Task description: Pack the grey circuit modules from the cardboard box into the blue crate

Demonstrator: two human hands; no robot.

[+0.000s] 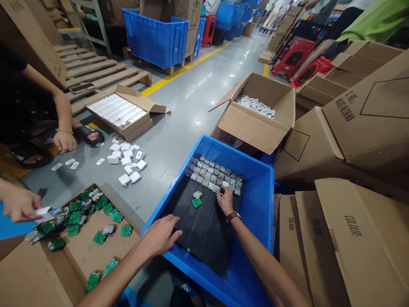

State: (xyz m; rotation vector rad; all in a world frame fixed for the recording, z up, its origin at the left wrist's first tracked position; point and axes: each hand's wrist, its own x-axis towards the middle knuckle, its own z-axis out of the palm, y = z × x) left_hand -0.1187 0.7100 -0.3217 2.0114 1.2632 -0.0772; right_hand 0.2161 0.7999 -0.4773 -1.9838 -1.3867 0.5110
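Inside a blue plastic bin (267,204), several rows of small circuit boards (204,169) lie side by side on a black sheet (204,230). My right hand (226,201), with a band on the wrist, reaches into the bin at the near edge of these rows. Its fingers are pinched on a circuit board there, partly hidden by the fingertips. Two loose boards lie on the sheet to its left, a green one (197,203) and a grey one (197,195). My left hand (163,233) is at the bin's left rim, holding nothing, its fingers stretched out.
At left, a cardboard tray (84,251) holds scattered green boards; another person's hand (21,204) holds a white piece over it. White casings (128,160) lie on the floor by a box of white parts (116,108). An open carton (255,128) stands beyond the bin, with cartons (361,230) at right.
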